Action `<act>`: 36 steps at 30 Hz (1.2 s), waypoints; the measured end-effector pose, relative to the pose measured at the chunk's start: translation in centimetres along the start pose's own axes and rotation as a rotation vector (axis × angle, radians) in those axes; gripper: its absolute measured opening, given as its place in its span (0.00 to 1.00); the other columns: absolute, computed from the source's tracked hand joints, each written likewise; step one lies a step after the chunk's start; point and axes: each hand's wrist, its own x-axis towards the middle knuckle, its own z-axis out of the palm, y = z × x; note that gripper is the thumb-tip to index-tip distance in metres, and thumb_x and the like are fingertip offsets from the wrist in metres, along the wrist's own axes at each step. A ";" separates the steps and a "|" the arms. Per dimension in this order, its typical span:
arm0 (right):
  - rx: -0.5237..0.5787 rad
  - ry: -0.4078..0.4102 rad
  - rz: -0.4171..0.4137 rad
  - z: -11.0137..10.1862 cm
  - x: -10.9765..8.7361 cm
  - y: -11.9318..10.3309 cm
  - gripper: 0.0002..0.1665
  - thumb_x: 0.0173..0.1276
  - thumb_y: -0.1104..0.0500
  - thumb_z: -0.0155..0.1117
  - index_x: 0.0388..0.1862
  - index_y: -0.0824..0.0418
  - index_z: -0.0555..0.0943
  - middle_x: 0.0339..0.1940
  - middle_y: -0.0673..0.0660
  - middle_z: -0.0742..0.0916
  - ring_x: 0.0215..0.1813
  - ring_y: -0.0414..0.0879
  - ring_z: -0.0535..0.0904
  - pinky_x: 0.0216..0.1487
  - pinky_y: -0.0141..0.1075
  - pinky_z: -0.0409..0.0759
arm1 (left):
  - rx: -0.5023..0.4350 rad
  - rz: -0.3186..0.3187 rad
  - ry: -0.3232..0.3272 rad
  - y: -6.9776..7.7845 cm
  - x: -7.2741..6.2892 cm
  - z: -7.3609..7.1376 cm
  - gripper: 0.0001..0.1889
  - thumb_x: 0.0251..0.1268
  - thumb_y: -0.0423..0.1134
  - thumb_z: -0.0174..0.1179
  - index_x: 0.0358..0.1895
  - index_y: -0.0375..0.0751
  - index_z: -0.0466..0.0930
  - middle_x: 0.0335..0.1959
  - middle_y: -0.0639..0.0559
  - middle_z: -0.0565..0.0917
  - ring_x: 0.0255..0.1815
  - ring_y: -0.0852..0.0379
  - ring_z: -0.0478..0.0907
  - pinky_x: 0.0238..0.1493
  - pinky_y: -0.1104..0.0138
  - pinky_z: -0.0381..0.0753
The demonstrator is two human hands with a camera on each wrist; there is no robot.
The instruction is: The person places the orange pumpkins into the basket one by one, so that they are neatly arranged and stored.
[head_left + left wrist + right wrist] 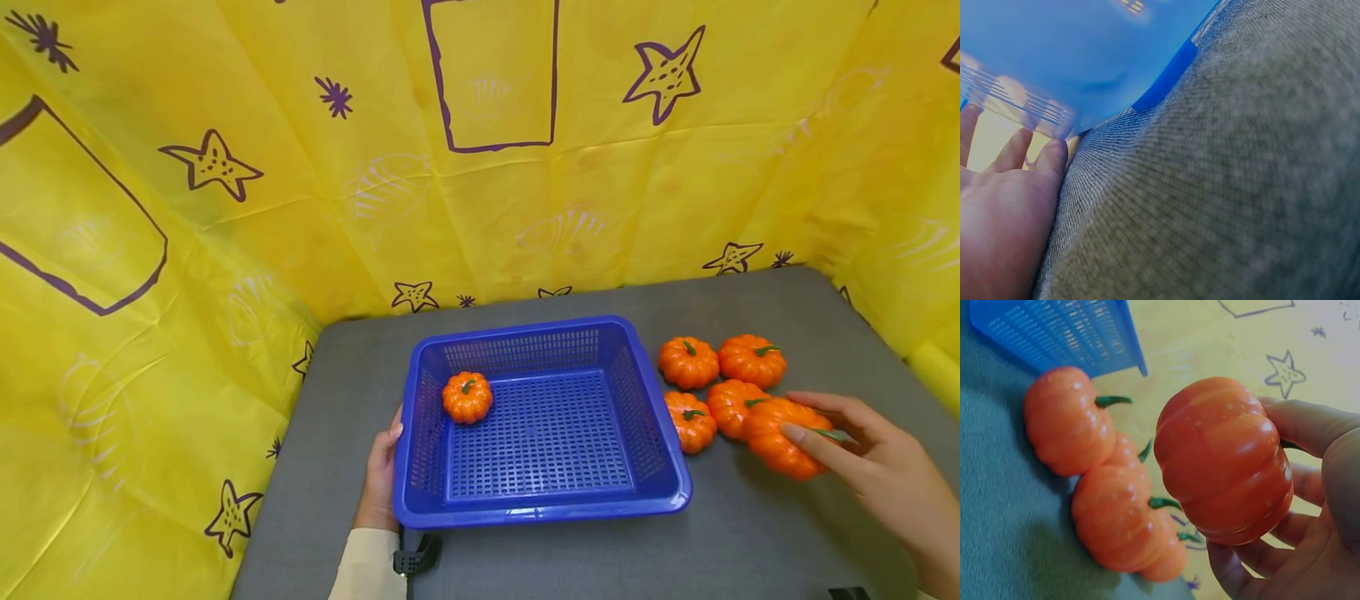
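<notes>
Toward the right of the head view, my right hand (873, 454) grips an orange toy pumpkin (783, 437) between thumb and fingers. The right wrist view shows this pumpkin (1222, 462) held off the table, its green stem toward the palm. Just beyond it several similar pumpkins (688, 363) cluster on the table. My left hand (381, 475) holds the left side of a blue plastic basket (540, 514), thumb at the rim. From the left wrist, its fingers (1013, 150) meet the slotted wall. One small pumpkin (467, 397) sits inside the basket, at the left.
A dark grey table (540, 558) carries the basket and the loose pumpkins. Yellow cloth (487, 225) with purple starfish drawings hangs behind and along both sides. The basket's right wall stands close beside the nearest loose pumpkins.
</notes>
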 end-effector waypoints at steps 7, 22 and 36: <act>0.008 -0.016 -0.048 0.9 0.5 -1.6 0.28 0.74 0.69 0.73 0.71 0.60 0.83 0.57 0.33 0.87 0.49 0.29 0.82 0.40 0.22 0.78 | -0.006 -0.006 0.010 0.0 0.1 0.0 0.36 0.83 0.51 0.42 0.90 0.58 0.49 0.87 0.45 0.60 0.81 0.39 0.63 0.75 0.49 0.70; 0.090 -0.083 -0.231 3.2 1.7 -3.7 0.30 0.67 0.81 0.71 0.67 0.68 0.83 0.62 0.45 0.87 0.50 0.36 0.84 0.42 0.25 0.83 | -0.010 -0.004 0.035 -0.1 0.0 0.0 0.36 0.83 0.51 0.43 0.90 0.59 0.49 0.87 0.48 0.61 0.82 0.39 0.62 0.77 0.48 0.68; 0.104 -0.142 -0.307 5.4 2.1 -5.2 0.30 0.64 0.81 0.73 0.64 0.65 0.84 0.59 0.45 0.87 0.51 0.36 0.83 0.47 0.24 0.81 | 0.005 -0.013 0.022 0.1 0.0 0.0 0.35 0.84 0.51 0.41 0.90 0.60 0.50 0.86 0.46 0.62 0.81 0.36 0.63 0.74 0.48 0.71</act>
